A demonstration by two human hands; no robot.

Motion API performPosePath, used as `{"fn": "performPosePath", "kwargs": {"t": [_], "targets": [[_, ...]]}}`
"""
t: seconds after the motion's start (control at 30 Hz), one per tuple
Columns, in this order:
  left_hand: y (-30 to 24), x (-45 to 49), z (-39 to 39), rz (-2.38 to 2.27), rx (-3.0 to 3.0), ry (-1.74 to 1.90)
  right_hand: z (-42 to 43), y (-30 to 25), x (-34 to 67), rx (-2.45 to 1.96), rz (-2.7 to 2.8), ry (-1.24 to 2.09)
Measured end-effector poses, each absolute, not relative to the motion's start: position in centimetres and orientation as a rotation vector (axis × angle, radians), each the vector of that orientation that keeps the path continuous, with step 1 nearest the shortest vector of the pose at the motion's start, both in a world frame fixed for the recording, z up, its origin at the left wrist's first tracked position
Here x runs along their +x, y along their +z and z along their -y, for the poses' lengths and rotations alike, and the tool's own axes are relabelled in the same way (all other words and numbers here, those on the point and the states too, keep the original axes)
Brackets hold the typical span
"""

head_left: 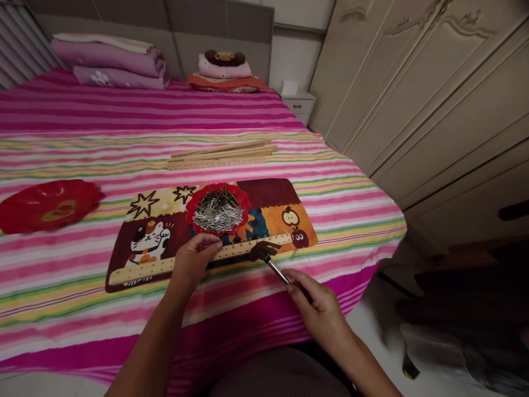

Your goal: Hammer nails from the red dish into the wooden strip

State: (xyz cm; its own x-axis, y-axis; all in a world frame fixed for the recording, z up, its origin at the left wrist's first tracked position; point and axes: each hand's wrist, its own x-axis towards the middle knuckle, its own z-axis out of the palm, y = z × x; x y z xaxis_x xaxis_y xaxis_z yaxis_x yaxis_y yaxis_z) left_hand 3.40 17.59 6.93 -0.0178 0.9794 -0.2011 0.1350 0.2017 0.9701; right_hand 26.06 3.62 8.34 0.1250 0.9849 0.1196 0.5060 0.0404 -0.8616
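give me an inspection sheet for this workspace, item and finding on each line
surface: striped bedspread with a printed mat on it
job's things: holed wooden strip along the mat's near side; red bowl of nails; hammer
clutter: red tray at left; more strips beyond the mat
hands: left at the strip, any nail pinched unclear; right grips the hammer
cables: nothing clearly seen
surroundings: wardrobe, folded bedding

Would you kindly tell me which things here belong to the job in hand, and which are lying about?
Apparently in the job: hammer, wooden strip, nails, red bowl, patterned mat, other strips.

Seemingly lying about: red dish, purple bedding, brown cushion, white box.
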Motion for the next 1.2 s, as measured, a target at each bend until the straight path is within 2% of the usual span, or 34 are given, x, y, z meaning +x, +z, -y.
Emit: {"fn": "performPosePath", "kwargs": {"t": [0.33, 0.6, 0.83, 1.2], "targets": [[6.0, 3.4, -17.8, -1.404, 1.202, 1.005, -3.6, 8.2, 25.8, -1.560, 1.497, 0.714], [6.5, 3.7, -17.3, -1.537, 1.472, 0.879, -3.5, 8.6, 25.6, -1.552, 1.520, 0.717], [5.9, 4.2, -17.1, -1.587, 1.758, 0.848, -5.7, 9.9, 24.3, -1.493, 1.566, 0.688], [5.6, 4.1, -17.0, -1.598, 1.789, 0.885, -8.5, 11.0, 22.2, -1.387, 1.798, 0.573]]}}
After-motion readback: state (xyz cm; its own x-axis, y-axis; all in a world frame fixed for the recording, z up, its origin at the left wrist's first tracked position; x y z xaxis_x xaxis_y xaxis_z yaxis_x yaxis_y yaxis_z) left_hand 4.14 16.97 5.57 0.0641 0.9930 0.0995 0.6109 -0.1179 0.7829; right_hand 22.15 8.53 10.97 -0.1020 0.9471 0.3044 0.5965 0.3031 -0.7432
